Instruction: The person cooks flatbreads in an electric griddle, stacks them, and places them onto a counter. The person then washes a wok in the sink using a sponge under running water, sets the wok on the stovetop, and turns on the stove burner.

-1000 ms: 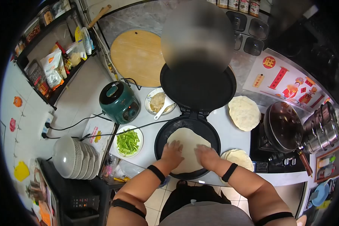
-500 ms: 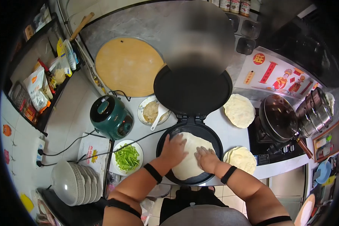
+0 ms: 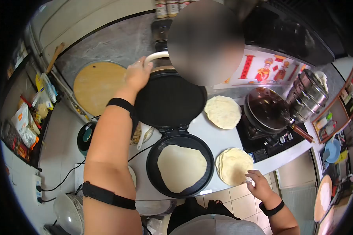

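Observation:
A pale round of dough (image 3: 182, 168) lies flat in the black lower pan of an electric griddle (image 3: 210, 172). The hinged lid (image 3: 170, 100) stands raised behind it. At the top left of the lid, my left hand (image 3: 139, 74) is closed on its cream curved handle (image 3: 157, 56). My right hand (image 3: 259, 186) is at the right edge of a stack of pale flatbreads (image 3: 234, 166), fingers bent but apart. Its fingertips overlap the stack's rim; whether they touch it I cannot tell. Another flatbread pile (image 3: 223, 112) lies farther back.
A lidded pot (image 3: 266, 109) sits on the stove, with stacked steel steamers (image 3: 308, 96) beside it. A round wooden board (image 3: 100, 88) leans at the back left. My left arm partly covers a bowl with a white spoon (image 3: 144, 135) and a green appliance (image 3: 84, 139).
Both hands have left the dough, which stays in the pan. My left hand has moved up to the lid handle, my right hand rightward to the flatbread stack. The view has shifted.

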Demonstrator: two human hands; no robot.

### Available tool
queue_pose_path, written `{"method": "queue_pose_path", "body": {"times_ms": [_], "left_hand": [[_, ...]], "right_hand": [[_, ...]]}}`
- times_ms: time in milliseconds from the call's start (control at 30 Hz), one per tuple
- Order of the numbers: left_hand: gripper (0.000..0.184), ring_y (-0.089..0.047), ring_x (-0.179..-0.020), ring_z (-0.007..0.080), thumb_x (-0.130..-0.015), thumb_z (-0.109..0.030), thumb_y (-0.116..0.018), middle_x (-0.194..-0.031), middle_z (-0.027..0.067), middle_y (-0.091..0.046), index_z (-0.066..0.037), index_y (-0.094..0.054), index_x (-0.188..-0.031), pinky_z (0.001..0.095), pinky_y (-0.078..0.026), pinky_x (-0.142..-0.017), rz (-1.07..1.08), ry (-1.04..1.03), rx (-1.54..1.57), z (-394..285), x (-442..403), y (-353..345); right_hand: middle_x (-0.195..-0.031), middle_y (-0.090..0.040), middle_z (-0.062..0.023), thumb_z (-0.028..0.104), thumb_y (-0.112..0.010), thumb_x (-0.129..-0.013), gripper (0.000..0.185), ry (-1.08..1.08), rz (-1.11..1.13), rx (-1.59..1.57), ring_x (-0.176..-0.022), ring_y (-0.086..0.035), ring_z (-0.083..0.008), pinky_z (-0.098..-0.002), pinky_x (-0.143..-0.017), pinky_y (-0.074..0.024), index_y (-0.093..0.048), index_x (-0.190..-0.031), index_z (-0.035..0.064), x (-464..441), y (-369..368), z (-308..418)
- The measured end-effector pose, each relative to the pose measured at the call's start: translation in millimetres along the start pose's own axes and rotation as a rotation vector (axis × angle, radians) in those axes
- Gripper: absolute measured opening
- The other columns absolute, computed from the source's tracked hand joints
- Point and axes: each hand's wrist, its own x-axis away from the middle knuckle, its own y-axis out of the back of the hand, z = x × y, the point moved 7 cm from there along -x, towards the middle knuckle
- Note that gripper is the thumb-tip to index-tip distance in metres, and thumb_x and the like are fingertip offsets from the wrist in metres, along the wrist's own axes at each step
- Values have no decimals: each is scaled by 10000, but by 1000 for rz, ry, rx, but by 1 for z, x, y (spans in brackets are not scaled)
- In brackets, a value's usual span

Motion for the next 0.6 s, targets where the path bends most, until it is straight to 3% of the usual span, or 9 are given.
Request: {"method": "queue_pose_path", "body": {"times_ms": [167,300,400,500,600], "left_hand": [[422,-501,-1016,350,-852,-395,-450,-1085,151,-570,-98,-553,-1133,429,-383,-890,-13,41,-124,5,-3,-6],[377,-526,-939,311,-843,-396,-467,-994,121,-606,-91,-607,-1014,404,-407,-823,33,-51,-178,-47,31,37],[278,-531,-835,297,-796,-328,-551,-838,102,-611,-73,-627,-875,407,-399,-718,46,-208,-258,-87,74,73],[198,-513,-756,307,-725,-257,-621,-733,104,-579,-64,-594,-753,420,-369,-651,178,-320,-265,-134,132,105],[200,-490,-707,272,-698,-266,-640,-702,71,-565,-81,-572,-731,387,-346,-650,217,-469,-236,-158,202,116]], "right_hand": [[-1022,-557,-200,53,-589,-718,244,-185,-92,-16,-947,-541,-348,-374,-820,-454,-591,-959,14,72,29,-60],[-976,-570,-193,45,-585,-708,238,-261,-113,34,-907,-553,-336,-378,-803,-462,-598,-944,15,126,29,-113],[-914,-574,-177,88,-593,-710,216,-436,-9,-29,-810,-569,-311,-381,-744,-479,-610,-917,26,168,12,-165],[-917,-573,-188,126,-600,-715,229,-520,166,77,-824,-571,-315,-373,-747,-482,-614,-927,40,202,-13,-208],[-959,-575,-201,217,-586,-739,286,-535,338,128,-869,-568,-328,-379,-807,-465,-615,-977,61,231,-50,-258]]}}
